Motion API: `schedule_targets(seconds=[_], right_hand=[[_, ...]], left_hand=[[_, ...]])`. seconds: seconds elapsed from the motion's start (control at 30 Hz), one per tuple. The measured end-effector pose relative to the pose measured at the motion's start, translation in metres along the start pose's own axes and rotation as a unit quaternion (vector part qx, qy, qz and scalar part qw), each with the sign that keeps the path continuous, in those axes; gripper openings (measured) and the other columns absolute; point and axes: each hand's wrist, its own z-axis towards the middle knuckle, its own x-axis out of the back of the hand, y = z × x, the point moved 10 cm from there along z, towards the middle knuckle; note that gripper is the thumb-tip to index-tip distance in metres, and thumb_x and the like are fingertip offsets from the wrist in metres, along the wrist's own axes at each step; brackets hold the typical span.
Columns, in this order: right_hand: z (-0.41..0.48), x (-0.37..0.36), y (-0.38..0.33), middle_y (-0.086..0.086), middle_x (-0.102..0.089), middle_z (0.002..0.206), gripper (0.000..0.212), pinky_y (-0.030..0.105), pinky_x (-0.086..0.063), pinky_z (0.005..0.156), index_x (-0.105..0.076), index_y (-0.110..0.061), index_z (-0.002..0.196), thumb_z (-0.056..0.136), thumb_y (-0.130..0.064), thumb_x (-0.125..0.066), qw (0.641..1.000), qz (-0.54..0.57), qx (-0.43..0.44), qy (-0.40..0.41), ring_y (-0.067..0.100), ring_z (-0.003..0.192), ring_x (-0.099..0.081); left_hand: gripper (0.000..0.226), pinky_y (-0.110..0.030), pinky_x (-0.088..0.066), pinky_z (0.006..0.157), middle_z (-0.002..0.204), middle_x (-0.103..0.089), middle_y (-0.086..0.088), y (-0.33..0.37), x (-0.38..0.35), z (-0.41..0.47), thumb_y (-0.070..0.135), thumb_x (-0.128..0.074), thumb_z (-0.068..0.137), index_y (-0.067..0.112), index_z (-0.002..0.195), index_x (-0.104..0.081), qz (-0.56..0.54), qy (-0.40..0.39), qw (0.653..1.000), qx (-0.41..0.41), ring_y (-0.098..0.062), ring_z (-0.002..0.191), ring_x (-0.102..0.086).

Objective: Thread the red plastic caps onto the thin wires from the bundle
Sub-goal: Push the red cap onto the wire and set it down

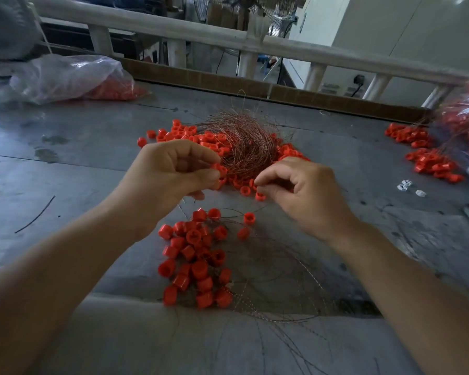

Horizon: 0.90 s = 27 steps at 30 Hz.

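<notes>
While a clear bag holding red pieces lies far left on the grey table, the left hand pinches one red cap just beside the wire bundle. The loose caps ring the bundle. The near heap of caps, tangled with wires, lies between the forearms. On the right hand, thumb and forefinger are pressed together; cannot tell if a wire is held. The far caps lie rightmost.

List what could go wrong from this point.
1. The cap pinched in the left hand could slip and get lost among the loose caps.
2. Any wire that the right hand pulls may snag in the tangled wire bundle and drag it, scattering caps.
</notes>
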Motion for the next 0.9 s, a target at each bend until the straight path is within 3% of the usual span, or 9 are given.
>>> schedule_targets(seconds=[0.17, 0.23, 0.33, 0.47, 0.63, 0.9], right_hand=[[-0.003, 0.035, -0.008, -0.024, -0.055, 0.08, 0.016, 0.006, -0.037, 0.07, -0.064, -0.024, 0.087, 0.077, -0.011, -0.067, 0.995, 0.028, 0.0, 0.098, -0.006, 0.074, -0.051], [-0.004, 0.049, -0.016, -0.02, -0.058, 0.084, 0.019, 0.012, -0.042, 0.075, -0.059, -0.026, 0.088, 0.08, -0.01, -0.065, 0.989, 0.057, 0.015, 0.134, 0.001, 0.08, -0.056], [-0.009, 0.061, -0.028, -0.01, -0.059, 0.083, 0.022, 0.011, -0.042, 0.071, -0.055, -0.027, 0.088, 0.083, -0.006, -0.06, 0.982, 0.098, 0.039, 0.154, -0.003, 0.076, -0.055], [-0.012, 0.061, -0.039, -0.009, -0.055, 0.08, 0.018, 0.008, -0.036, 0.063, -0.054, -0.024, 0.087, 0.085, -0.007, -0.057, 0.986, 0.081, 0.051, 0.139, -0.004, 0.067, -0.049], [-0.015, 0.043, -0.038, -0.004, -0.056, 0.077, 0.009, 0.01, -0.039, 0.062, -0.054, -0.021, 0.082, 0.083, -0.013, -0.059, 0.992, 0.073, 0.028, 0.102, 0.004, 0.067, -0.051], [-0.014, 0.025, -0.039, -0.012, -0.055, 0.074, 0.01, 0.008, -0.039, 0.061, -0.054, -0.023, 0.077, 0.081, -0.015, -0.059, 0.994, 0.088, 0.005, 0.059, -0.002, 0.067, -0.05]], left_hand=[[0.028, -0.017, -0.053, 0.057, 0.07, -0.071, -0.002, 0.001, -0.01, -0.004, 0.01, -0.066, 0.054, 0.012, 0.082, -0.066, -0.098, -0.036, 0.994, 0.028, -0.012, 0.068, -0.069], [0.029, -0.018, -0.053, 0.058, 0.073, -0.071, -0.001, 0.002, -0.016, -0.006, 0.008, -0.065, 0.055, 0.014, 0.083, -0.068, -0.131, -0.058, 0.989, 0.03, -0.012, 0.069, -0.068], [0.028, -0.017, -0.053, 0.06, 0.078, -0.072, -0.002, 0.004, -0.026, -0.01, 0.004, -0.063, 0.058, 0.018, 0.08, -0.075, -0.165, -0.092, 0.982, 0.031, -0.011, 0.071, -0.069], [0.028, -0.017, -0.053, 0.061, 0.079, -0.073, -0.003, 0.005, -0.035, -0.013, 0.0, -0.062, 0.058, 0.015, 0.078, -0.075, -0.184, -0.114, 0.976, 0.034, -0.012, 0.072, -0.069], [0.023, -0.019, -0.054, 0.061, 0.077, -0.071, -0.008, 0.006, -0.042, -0.017, -0.001, -0.063, 0.058, 0.011, 0.075, -0.073, -0.195, -0.134, 0.971, 0.034, -0.015, 0.072, -0.07], [0.03, -0.017, -0.053, 0.063, 0.075, -0.071, -0.003, 0.014, -0.034, -0.016, 0.022, -0.075, 0.042, 0.02, 0.072, -0.072, -0.124, -0.084, 0.988, -0.028, -0.015, 0.073, -0.069]])
